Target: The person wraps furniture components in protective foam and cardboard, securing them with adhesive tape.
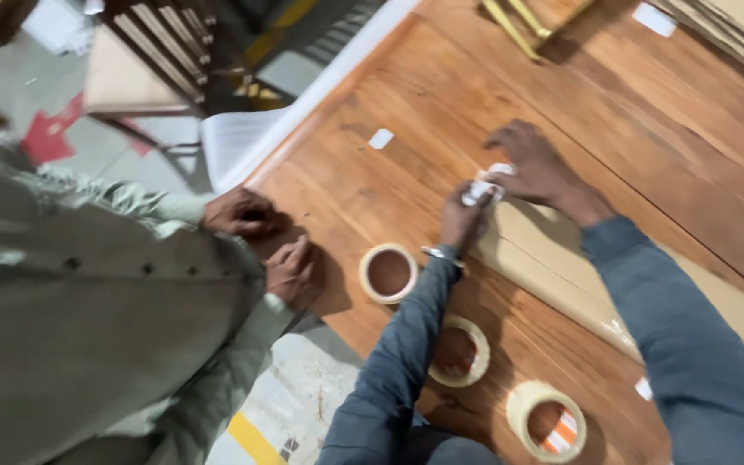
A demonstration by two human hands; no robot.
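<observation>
My left hand [462, 217], a metal bangle on its wrist, pinches a crumpled white paper piece [486, 186] at the corner of a flat brown paper-wrapped package [544, 254] lying on the wooden table [363, 185]. My right hand [537, 162] grips the same white piece from the far side, its other fingers spread on the wood. Both of my sleeves are blue. Three rolls of pale tape lie by my left forearm: one [388, 273] nearest the hands, a second [458, 350] under the arm, and a third [547, 420] near the bottom.
A co-worker in a grey-green shirt [88, 319] stands at the left, both hands [290, 269] resting on the table edge. White scraps [381, 138] lie on the wood. Yellow rods [518, 21] and stacked cardboard [734, 34] sit at the far side. A wooden chair [148, 52] stands on the floor.
</observation>
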